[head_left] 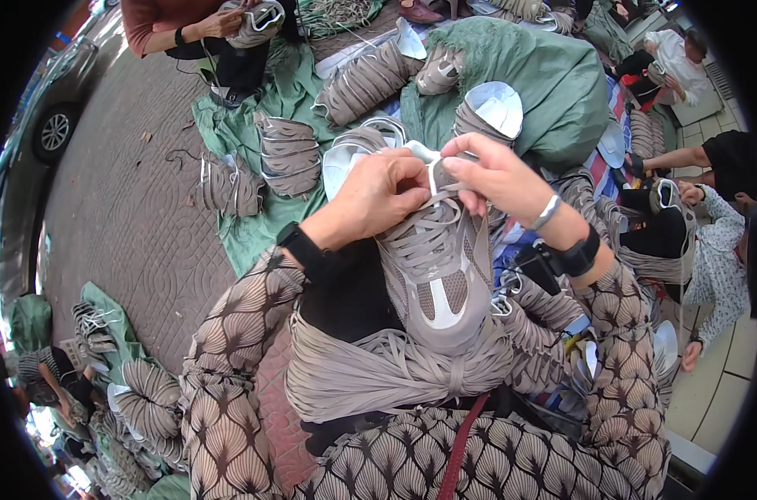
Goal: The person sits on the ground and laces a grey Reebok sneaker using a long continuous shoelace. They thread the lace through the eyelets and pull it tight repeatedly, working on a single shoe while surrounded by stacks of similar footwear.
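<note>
A grey-beige sneaker (445, 304) with white panels rests on my lap, toe toward me. Flat beige shoelace (428, 242) crosses its front in several rows. My left hand (383, 190) is closed in a pinch on the lace by the top eyelets. Across the opening, my right hand (491, 171) grips the upper edge of the sneaker between thumb and forefinger, its other fingers curled beside the lace. What lies right between the fingertips is partly hidden. Below the toe, a thick tied bundle of beige laces (387, 375) lies over my lap.
Stacked shoe uppers (288, 154) stand on green sheeting (237, 133) ahead. A bulging green sack (545, 92) sits beyond my right hand. Other people work on shoes at far left and right, one in a patterned sleeve (720, 250). A parked car (49, 117) stands at left.
</note>
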{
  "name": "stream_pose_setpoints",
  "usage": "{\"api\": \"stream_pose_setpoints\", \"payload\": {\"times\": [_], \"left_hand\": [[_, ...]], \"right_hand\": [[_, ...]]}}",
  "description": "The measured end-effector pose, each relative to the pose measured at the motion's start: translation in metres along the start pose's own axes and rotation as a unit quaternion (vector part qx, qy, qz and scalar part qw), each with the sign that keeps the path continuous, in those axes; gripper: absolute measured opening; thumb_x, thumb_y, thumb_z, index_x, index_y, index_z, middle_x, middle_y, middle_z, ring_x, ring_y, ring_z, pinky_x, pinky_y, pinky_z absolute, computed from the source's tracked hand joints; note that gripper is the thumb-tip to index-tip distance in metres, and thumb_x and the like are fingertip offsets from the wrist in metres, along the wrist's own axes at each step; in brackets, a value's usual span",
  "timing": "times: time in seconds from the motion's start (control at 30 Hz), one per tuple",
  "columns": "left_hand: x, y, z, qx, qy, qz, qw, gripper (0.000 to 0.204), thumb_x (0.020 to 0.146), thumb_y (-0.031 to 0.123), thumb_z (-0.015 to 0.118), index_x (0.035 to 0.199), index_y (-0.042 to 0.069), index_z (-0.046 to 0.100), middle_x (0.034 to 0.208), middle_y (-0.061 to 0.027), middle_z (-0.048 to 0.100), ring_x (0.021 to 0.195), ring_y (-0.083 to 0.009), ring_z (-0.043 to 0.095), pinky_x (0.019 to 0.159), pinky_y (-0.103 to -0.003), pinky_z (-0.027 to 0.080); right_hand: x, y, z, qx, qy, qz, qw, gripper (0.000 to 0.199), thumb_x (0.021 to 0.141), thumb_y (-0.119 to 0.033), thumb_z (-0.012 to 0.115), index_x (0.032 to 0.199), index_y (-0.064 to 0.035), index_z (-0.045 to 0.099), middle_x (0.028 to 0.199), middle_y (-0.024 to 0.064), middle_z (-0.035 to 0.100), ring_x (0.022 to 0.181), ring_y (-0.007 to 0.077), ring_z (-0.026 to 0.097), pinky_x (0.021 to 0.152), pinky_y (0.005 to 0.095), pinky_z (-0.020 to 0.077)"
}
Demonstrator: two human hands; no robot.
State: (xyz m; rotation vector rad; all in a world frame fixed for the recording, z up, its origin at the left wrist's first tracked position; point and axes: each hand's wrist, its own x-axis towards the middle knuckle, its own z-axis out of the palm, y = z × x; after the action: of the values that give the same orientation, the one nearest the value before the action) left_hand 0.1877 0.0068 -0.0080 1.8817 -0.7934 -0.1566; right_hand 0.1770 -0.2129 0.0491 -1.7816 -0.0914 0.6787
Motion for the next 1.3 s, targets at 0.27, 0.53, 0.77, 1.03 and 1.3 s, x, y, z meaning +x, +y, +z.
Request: {"api": "stream_pose_setpoints", "payload": {"times": [0.27, 0.53, 0.77, 1.03, 1.3], "left_hand": [[-0.029, -0.032, -0.071, 0.423, 0.008, 0.049, 0.905, 0.007, 0.083, 0.011, 0.063, 0.087, 0.01, 0.057, 0.089, -0.0065, 0.054, 0.091, -0.0291, 0.054, 0.077, -0.04, 0.04], [-0.041, -0.082, -0.093, 0.351, 0.082, 0.017, 0.933, 0.006, 0.087, 0.011, 0.061, 0.088, 0.007, 0.056, 0.082, -0.008, 0.057, 0.076, -0.0275, 0.058, 0.07, -0.04, 0.044], [-0.05, -0.033, -0.049, -0.117, 0.001, -0.23, 0.966, 0.043, 0.102, 0.021, 0.051, 0.137, 0.001, 0.037, 0.078, -0.0038, 0.06, 0.08, -0.0101, 0.06, 0.072, -0.026, 0.048], [-0.095, 0.024, -0.072, -0.086, -0.083, -0.233, 0.965, 0.024, 0.097, 0.021, 0.062, 0.112, 0.003, 0.065, 0.071, 0.0005, 0.059, 0.062, -0.0049, 0.05, 0.053, -0.022, 0.04], [-0.161, 0.031, -0.152, -0.085, -0.057, -0.321, 0.942, 0.023, 0.097, 0.022, 0.063, 0.094, 0.0, 0.072, 0.07, 0.0023, 0.06, 0.063, -0.0054, 0.053, 0.057, -0.022, 0.042]], "right_hand": [[-0.005, 0.003, -0.013, 0.314, -0.1, -0.009, 0.944, 0.033, 0.098, -0.015, 0.057, 0.126, 0.0024, 0.051, 0.096, 0.0085, 0.065, 0.087, 0.0153, 0.064, 0.083, 0.0286, 0.0516], [0.001, 0.007, -0.002, 0.285, -0.122, 0.043, 0.95, 0.024, 0.097, -0.012, 0.059, 0.116, 0.0021, 0.058, 0.097, 0.0097, 0.067, 0.082, 0.0132, 0.065, 0.079, 0.0272, 0.0542], [-0.001, -0.004, 0.008, 0.157, -0.045, 0.051, 0.985, 0.017, 0.097, -0.013, 0.058, 0.109, -0.0012, 0.06, 0.088, 0.005, 0.064, 0.066, 0.0066, 0.06, 0.062, 0.0194, 0.051], [-0.005, -0.023, 0.04, -0.407, 0.123, -0.357, 0.832, 0.017, 0.084, -0.004, 0.062, 0.101, -0.0006, 0.063, 0.098, 0.0139, 0.061, 0.091, 0.0332, 0.062, 0.081, 0.0374, 0.0503], [0.007, -0.01, 0.091, -0.338, -0.001, -0.324, 0.883, 0.011, 0.085, -0.009, 0.065, 0.093, -0.0027, 0.063, 0.085, 0.0116, 0.06, 0.082, 0.0311, 0.061, 0.072, 0.0389, 0.0493]]}}
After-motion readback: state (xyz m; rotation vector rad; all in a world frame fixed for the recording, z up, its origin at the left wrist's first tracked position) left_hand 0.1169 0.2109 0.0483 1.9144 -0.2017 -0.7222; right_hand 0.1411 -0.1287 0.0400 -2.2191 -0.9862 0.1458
